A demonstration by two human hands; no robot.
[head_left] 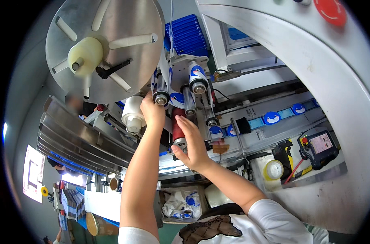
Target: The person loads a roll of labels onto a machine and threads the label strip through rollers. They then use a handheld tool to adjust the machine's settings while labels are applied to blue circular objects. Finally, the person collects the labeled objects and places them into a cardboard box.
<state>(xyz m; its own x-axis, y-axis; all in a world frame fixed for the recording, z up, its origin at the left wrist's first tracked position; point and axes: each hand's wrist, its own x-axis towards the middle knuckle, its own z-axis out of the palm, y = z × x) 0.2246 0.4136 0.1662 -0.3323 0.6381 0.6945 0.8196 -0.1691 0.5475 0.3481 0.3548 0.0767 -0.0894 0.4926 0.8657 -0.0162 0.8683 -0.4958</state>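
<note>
My left hand (153, 113) reaches up among the rollers of a labelling machine, between a white roller (133, 112) and a metal roller wrapped in printed film (160, 87). Its fingertips are hidden behind that film and roller. My right hand (192, 147) has its fingers stretched out and its thumb apart, lying against or just beside a red roller (178, 128); contact is hard to tell. A printed label web (177, 99) with blue whale shapes runs round the rollers. Another film-wrapped roller (198, 75) stands to the right, and a bare metal roller (189, 101) sits between.
A large slotted metal disc (124, 24) with a cream hub overhangs the upper left. Whale labels (272, 118) lie along a conveyor at right. A tape roll (273, 169) and handheld control panel (321, 147) rest nearby. Below, a box (181, 203) holds crumpled film.
</note>
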